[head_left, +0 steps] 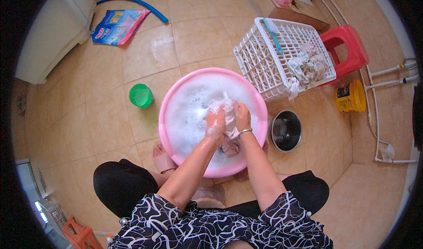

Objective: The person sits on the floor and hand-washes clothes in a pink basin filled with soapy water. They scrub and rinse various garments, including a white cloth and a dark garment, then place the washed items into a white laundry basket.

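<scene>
A round pink basin (164, 116) full of foamy, sudsy water (187, 103) stands on the floor between my feet. Over its right half, a wet pale pink cloth (230, 119) is bunched between my two hands, and its lower end hangs toward the near rim. My left hand (215, 122) is closed on the cloth's left side, with suds on the fingers. On the other side my right hand (242, 116) grips the same cloth; a bracelet circles that wrist. Some fingertips are hidden in the folds and foam.
Right of the basin are a white plastic basket (260, 59) bearing crumpled cloths (308, 66) and a teal brush (274, 37), a dark-lined metal pot (286, 131), a red stool (352, 46) and a yellow bucket (351, 97). Leftward sit a green cup (141, 95), a detergent bag (118, 27) and a blue hose (136, 0).
</scene>
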A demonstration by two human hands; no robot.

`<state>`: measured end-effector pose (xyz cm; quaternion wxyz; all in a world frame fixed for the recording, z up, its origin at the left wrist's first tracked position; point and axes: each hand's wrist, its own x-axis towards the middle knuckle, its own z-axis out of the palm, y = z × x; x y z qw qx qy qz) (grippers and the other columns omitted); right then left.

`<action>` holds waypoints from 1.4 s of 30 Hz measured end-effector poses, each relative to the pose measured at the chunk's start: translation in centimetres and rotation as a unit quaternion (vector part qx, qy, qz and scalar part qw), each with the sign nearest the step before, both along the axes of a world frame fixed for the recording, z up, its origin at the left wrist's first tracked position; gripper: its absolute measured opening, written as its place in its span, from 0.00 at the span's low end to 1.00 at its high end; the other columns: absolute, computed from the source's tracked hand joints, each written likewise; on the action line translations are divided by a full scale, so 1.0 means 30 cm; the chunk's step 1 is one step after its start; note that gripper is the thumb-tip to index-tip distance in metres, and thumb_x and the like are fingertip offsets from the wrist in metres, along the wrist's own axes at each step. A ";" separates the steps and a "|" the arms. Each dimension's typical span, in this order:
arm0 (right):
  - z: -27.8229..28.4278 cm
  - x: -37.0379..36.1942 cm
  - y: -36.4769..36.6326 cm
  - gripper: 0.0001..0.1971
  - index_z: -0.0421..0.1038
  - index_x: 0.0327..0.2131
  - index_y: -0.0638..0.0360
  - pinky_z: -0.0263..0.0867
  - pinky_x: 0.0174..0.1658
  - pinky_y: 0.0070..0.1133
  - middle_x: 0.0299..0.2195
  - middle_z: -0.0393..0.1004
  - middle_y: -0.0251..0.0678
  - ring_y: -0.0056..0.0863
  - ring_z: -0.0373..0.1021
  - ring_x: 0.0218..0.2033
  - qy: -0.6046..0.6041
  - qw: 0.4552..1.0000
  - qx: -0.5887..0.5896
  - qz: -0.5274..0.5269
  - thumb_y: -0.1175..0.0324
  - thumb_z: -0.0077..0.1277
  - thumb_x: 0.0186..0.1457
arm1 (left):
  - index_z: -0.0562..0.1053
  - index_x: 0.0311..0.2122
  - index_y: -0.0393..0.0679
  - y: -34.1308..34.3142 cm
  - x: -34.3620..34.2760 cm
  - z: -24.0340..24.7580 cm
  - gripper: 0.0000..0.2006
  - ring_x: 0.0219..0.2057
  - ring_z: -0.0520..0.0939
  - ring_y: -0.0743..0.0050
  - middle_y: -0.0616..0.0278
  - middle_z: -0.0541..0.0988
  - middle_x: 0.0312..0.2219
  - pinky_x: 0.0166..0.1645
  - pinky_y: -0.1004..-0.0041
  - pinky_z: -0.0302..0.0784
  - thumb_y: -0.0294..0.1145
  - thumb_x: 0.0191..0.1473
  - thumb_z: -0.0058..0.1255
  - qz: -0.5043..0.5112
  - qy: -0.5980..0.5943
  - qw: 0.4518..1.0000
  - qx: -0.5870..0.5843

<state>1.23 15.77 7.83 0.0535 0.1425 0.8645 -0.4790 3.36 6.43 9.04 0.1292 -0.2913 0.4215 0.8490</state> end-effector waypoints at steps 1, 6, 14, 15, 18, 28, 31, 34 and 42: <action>-0.017 -0.017 0.016 0.21 0.61 0.40 0.57 0.61 0.38 0.29 0.29 0.69 0.48 0.43 0.67 0.33 -0.012 0.999 -0.013 -0.037 0.51 0.37 0.51 | 0.68 0.35 0.40 0.000 -0.016 0.042 0.13 0.29 0.72 0.76 0.63 0.72 0.28 0.32 0.73 0.69 0.39 0.49 0.44 0.004 0.052 0.999 -0.008; -0.036 -0.041 0.069 0.27 0.52 0.47 0.58 0.61 0.41 0.22 0.38 0.65 0.41 0.30 0.64 0.37 -0.145 0.849 -0.507 -0.046 0.47 0.31 0.53 | 0.67 0.37 0.37 -0.073 -0.052 0.151 0.18 0.32 0.71 0.78 0.64 0.72 0.30 0.37 0.76 0.67 0.42 0.48 0.47 -0.234 0.083 0.965 0.083; -0.021 -0.012 0.071 0.11 0.64 0.27 0.60 0.62 0.30 0.17 0.25 0.65 0.29 0.19 0.63 0.25 -0.035 0.920 -0.383 -0.077 0.63 0.51 0.46 | 0.67 0.37 0.36 -0.140 -0.095 0.104 0.21 0.30 0.75 0.73 0.59 0.73 0.32 0.34 0.72 0.71 0.46 0.48 0.45 -0.304 0.035 0.947 0.094; -0.014 -0.002 0.054 0.10 0.63 0.25 0.59 0.61 0.30 0.16 0.24 0.65 0.28 0.18 0.62 0.24 -0.007 0.937 -0.334 -0.105 0.65 0.52 0.45 | 0.68 0.36 0.36 -0.157 -0.102 0.081 0.21 0.29 0.75 0.73 0.59 0.74 0.31 0.33 0.72 0.72 0.47 0.48 0.45 -0.276 -0.015 0.959 0.065; 0.014 0.038 -0.013 0.10 0.60 0.22 0.58 0.58 0.30 0.16 0.20 0.60 0.26 0.17 0.57 0.24 0.101 0.980 -0.168 -0.023 0.70 0.53 0.42 | 0.70 0.32 0.38 -0.169 -0.095 0.004 0.17 0.24 0.74 0.75 0.61 0.74 0.25 0.27 0.74 0.71 0.44 0.48 0.46 -0.155 -0.084 0.982 0.066; -0.088 -0.027 -0.004 0.22 0.60 0.40 0.57 0.60 0.39 0.26 0.33 0.67 0.45 0.33 0.65 0.35 0.006 0.991 -0.134 -0.010 0.54 0.48 0.46 | 0.71 0.30 0.38 -0.160 -0.098 -0.041 0.11 0.23 0.72 0.70 0.64 0.73 0.22 0.27 0.72 0.67 0.35 0.45 0.49 -0.246 0.121 0.934 -0.229; -0.131 -0.036 0.053 0.25 0.60 0.42 0.60 0.62 0.35 0.27 0.29 0.68 0.45 0.32 0.66 0.31 0.092 0.988 0.111 0.063 0.54 0.50 0.44 | 0.70 0.33 0.40 -0.179 -0.118 -0.060 0.12 0.28 0.73 0.58 0.58 0.73 0.25 0.34 0.66 0.68 0.33 0.42 0.51 -0.248 0.247 0.722 -0.597; -0.182 -0.003 0.052 0.22 0.63 0.41 0.61 0.60 0.42 0.30 0.38 0.66 0.53 0.42 0.63 0.41 -0.105 0.940 0.276 0.171 0.57 0.46 0.45 | 0.65 0.41 0.48 -0.152 -0.046 -0.112 0.19 0.39 0.69 0.52 0.53 0.67 0.39 0.43 0.62 0.65 0.31 0.38 0.52 -0.327 0.206 0.677 -0.626; -0.234 -0.022 0.076 0.16 0.70 0.34 0.64 0.63 0.40 0.28 0.36 0.69 0.48 0.41 0.67 0.37 -0.304 0.899 0.245 0.198 0.63 0.44 0.43 | 0.62 0.46 0.52 -0.143 -0.023 -0.187 0.24 0.47 0.64 0.52 0.51 0.62 0.46 0.49 0.64 0.62 0.29 0.38 0.48 -0.576 0.035 0.630 -0.519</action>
